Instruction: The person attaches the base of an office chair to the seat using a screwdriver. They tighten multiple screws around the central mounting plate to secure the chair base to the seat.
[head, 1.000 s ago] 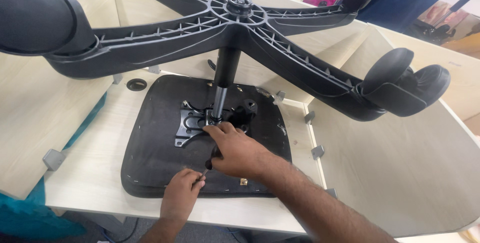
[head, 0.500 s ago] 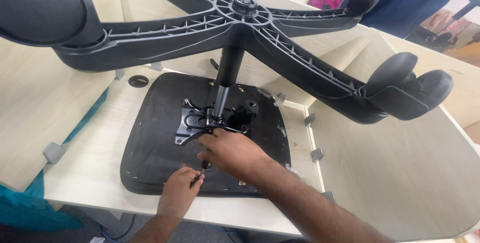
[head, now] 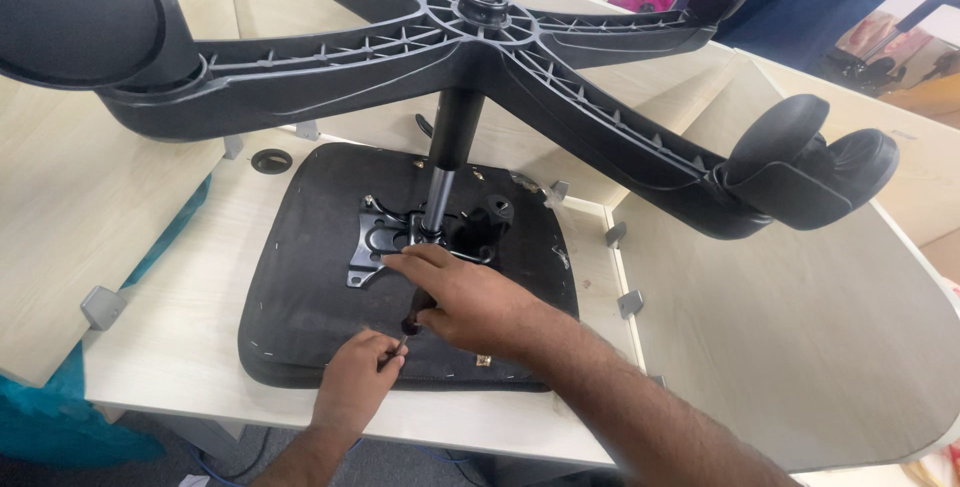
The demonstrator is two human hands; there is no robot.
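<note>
An upturned office chair lies on a pale wood-grain desk [head: 180, 317], and the work sits at the underside of its seat [head: 300, 277], a rounded square slab covered in matte black fabric stapled along the edge. Bolted to the seat's middle is a black pressed-metal mechanism plate [head: 385, 237] with curved cut-outs and a glossy finish.

The right hand [head: 480, 302] rests on the seat just below that plate, its fingers curled round the dark handle of a screwdriver [head: 415, 315] whose shaft slants down toward the near edge; the forefinger stretches forward and touches the plate's rim. The left hand [head: 355, 387] lies just under the right, fingers pinched closed at the tool's thin lower end; whether something small is held there is too small to tell.

Beyond the right fingertips a smooth metal gas column [head: 445, 172] rises from the plate to a five-armed star base [head: 480, 37] of ribbed black plastic. Twin black castors [head: 810, 162], smooth and rounded, hang at the arm ends well to the right of the hands. Grey metal brackets [head: 630, 304] sit along the desk's partition, right of the seat.
</note>
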